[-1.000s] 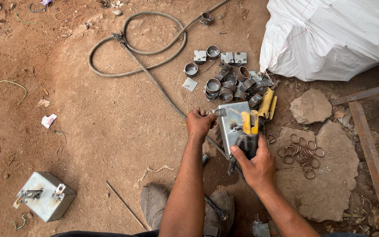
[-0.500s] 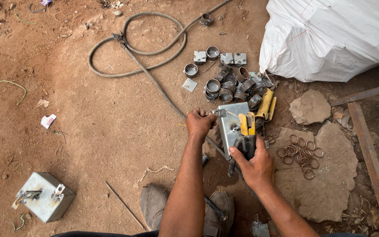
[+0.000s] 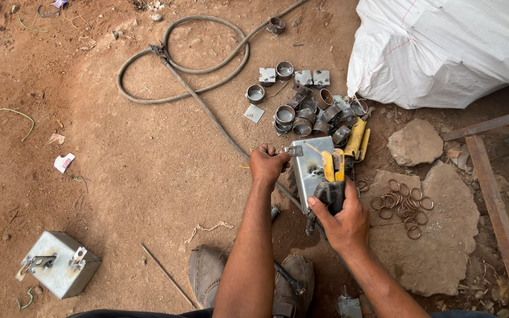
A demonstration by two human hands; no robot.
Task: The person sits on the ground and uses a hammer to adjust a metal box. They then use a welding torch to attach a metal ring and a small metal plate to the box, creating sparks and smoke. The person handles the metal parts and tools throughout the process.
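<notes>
Left hand grip pinches the metal box; right hand clenches the pliers.

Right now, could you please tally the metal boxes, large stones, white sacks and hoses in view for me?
Metal boxes: 2
Large stones: 2
White sack: 1
Hose: 1
Total: 6

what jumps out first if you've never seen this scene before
At centre, the left hand steadies a shiny metal box while the right hand grips a black and yellow tool against it. Just above lies a heap of small metal rings and brackets, with a looped hose on the red dirt to its left. A big white sack fills the top right corner.
</notes>
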